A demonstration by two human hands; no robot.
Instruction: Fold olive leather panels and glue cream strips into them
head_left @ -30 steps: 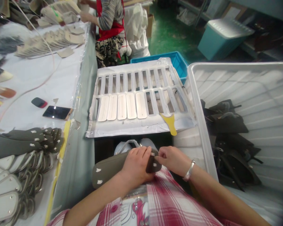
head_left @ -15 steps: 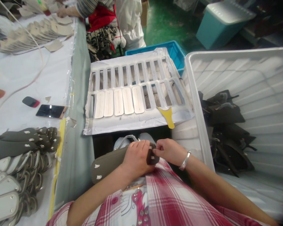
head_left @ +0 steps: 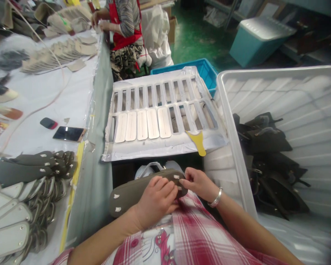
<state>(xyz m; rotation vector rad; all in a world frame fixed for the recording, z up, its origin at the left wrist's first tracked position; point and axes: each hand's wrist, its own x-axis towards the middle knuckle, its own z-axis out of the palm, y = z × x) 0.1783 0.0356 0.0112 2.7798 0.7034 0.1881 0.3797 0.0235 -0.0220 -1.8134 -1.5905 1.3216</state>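
Observation:
An oblong olive-grey panel (head_left: 127,195) with rounded ends lies across my lap, tilted up to the right. Small white tabs (head_left: 116,196) show in pairs near its two ends. My left hand (head_left: 158,197) is closed over its near edge, right of the middle, with the thumb side toward me. At the right end, my right hand (head_left: 200,184) is closed in a pinch by the tabs there; its fingertips touch the panel, and whether they grip a tab or the rim is too small to tell. Behind the panel, a pale strap (head_left: 147,167) is partly visible.
Ahead is a slotted white rack (head_left: 132,147) bearing several white oblong pieces (head_left: 142,125) and a yellow scraper (head_left: 198,141). On the right stands a large white bin (head_left: 231,154) with dark bags inside. The left table (head_left: 68,84) carries stacked panels and a phone (head_left: 68,134). Beyond, a co-worker (head_left: 127,29) stands.
My left hand's fingers have drawn back toward me, so more of the panel's right end and its tabs show. My right hand stays pinched there. The view has shifted slightly.

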